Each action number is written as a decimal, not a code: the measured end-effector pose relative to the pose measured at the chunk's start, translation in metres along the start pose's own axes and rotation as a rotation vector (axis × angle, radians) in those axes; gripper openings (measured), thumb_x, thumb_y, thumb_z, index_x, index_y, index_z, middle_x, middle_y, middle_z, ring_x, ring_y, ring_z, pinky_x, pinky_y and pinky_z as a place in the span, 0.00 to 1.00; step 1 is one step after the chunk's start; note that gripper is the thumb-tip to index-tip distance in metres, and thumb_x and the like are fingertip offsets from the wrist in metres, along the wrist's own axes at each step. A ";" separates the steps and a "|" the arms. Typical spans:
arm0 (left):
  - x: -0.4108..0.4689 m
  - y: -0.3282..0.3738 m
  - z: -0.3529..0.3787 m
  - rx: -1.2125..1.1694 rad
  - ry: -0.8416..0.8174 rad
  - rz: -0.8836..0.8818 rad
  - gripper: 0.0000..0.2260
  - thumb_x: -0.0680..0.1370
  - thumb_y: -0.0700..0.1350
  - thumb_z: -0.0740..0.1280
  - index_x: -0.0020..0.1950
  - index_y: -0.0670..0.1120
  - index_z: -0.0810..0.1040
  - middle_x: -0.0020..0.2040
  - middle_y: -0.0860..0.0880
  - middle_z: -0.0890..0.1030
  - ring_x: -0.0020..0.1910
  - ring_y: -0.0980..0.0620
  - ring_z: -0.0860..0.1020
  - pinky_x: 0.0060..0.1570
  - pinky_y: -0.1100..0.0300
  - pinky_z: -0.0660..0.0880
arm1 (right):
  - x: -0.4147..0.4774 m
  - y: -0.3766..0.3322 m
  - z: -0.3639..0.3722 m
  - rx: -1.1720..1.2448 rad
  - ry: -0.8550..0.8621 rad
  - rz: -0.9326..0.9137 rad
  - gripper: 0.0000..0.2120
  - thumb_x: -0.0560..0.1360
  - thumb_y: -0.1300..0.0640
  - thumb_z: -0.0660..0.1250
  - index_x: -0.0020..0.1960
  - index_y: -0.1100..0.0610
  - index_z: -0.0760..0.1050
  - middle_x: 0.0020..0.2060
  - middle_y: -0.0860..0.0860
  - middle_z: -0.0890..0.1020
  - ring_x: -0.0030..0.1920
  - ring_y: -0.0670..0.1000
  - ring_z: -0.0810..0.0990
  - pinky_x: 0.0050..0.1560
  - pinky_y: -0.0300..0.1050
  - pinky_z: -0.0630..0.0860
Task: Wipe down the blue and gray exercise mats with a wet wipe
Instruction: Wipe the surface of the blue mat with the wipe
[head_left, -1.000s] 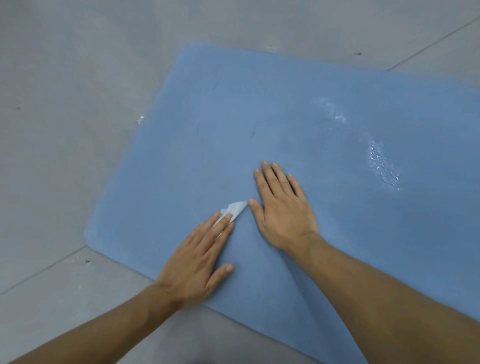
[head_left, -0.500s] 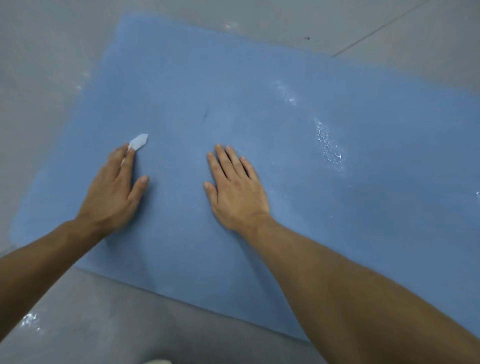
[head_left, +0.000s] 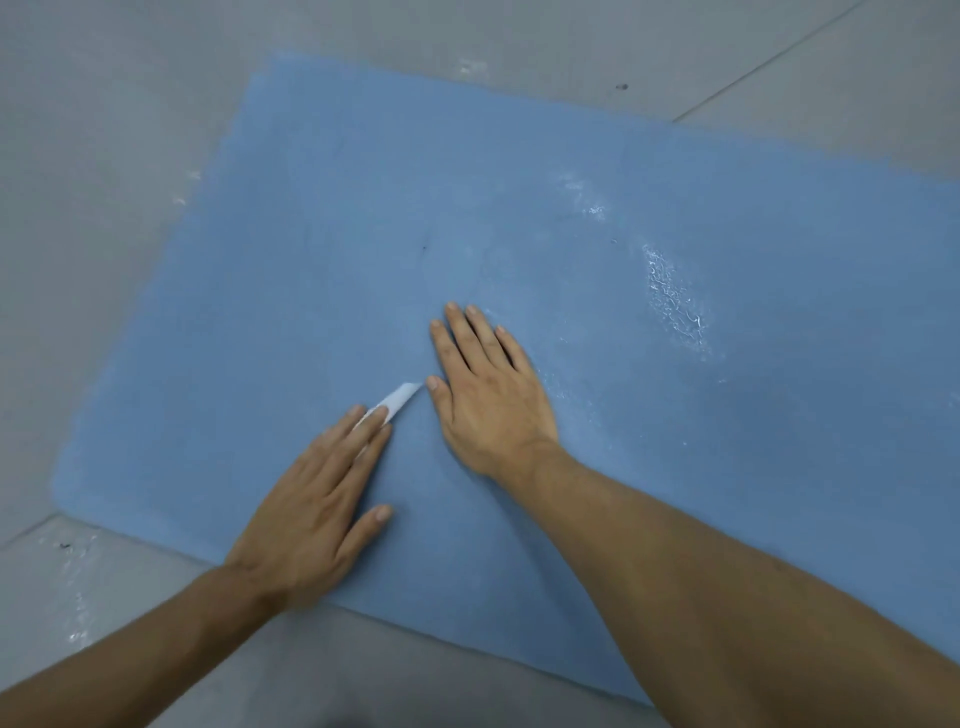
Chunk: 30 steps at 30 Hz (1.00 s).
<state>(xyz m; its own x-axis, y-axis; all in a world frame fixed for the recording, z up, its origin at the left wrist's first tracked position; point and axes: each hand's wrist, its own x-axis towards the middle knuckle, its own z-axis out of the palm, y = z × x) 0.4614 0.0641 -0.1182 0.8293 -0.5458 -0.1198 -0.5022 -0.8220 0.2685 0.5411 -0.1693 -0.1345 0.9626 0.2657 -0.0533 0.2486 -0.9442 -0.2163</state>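
A blue exercise mat (head_left: 571, 218) lies flat on the grey floor and fills most of the view. My left hand (head_left: 317, 493) lies flat on its near part, straight fingers pressing a white wet wipe (head_left: 397, 400) onto the mat; only the wipe's tip shows past the fingertips. Just to the right, my right hand (head_left: 488, 395) rests flat on the mat with fingers straight, its thumb almost touching the wipe's tip. No gray mat is in view.
Grey floor tiles (head_left: 104, 156) surround the mat on the left, far and near sides. A shiny wet streak (head_left: 672, 301) marks the mat to the right of my right hand. Wet glints show on the floor (head_left: 72, 582) at the near left.
My left hand has slid the wipe back to the right across the mat, from the left part up to my right thumb. The right hand has stayed planted.
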 end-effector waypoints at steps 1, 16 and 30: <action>0.001 -0.002 -0.002 0.005 -0.006 -0.002 0.33 0.86 0.61 0.49 0.84 0.42 0.54 0.85 0.47 0.54 0.84 0.47 0.53 0.80 0.49 0.53 | 0.000 0.000 0.000 0.000 0.005 -0.001 0.29 0.86 0.44 0.45 0.84 0.54 0.52 0.84 0.51 0.52 0.84 0.51 0.46 0.82 0.51 0.44; 0.033 -0.031 -0.005 -0.034 0.061 -0.236 0.38 0.84 0.66 0.45 0.84 0.40 0.55 0.85 0.44 0.53 0.84 0.45 0.52 0.81 0.50 0.49 | 0.000 0.002 -0.003 0.021 -0.025 -0.013 0.30 0.86 0.44 0.45 0.84 0.54 0.50 0.84 0.51 0.50 0.84 0.51 0.45 0.82 0.50 0.41; -0.014 0.014 0.000 0.044 -0.029 -0.055 0.32 0.86 0.61 0.49 0.84 0.43 0.55 0.85 0.48 0.54 0.84 0.49 0.53 0.81 0.56 0.47 | -0.002 0.004 -0.005 0.017 -0.040 -0.022 0.29 0.86 0.45 0.44 0.84 0.54 0.50 0.84 0.50 0.50 0.84 0.51 0.44 0.83 0.50 0.42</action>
<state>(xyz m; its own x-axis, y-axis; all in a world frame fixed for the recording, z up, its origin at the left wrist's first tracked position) 0.4426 0.0600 -0.1130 0.8487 -0.5038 -0.1611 -0.4670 -0.8567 0.2190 0.5408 -0.1743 -0.1304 0.9517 0.2945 -0.0868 0.2678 -0.9346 -0.2340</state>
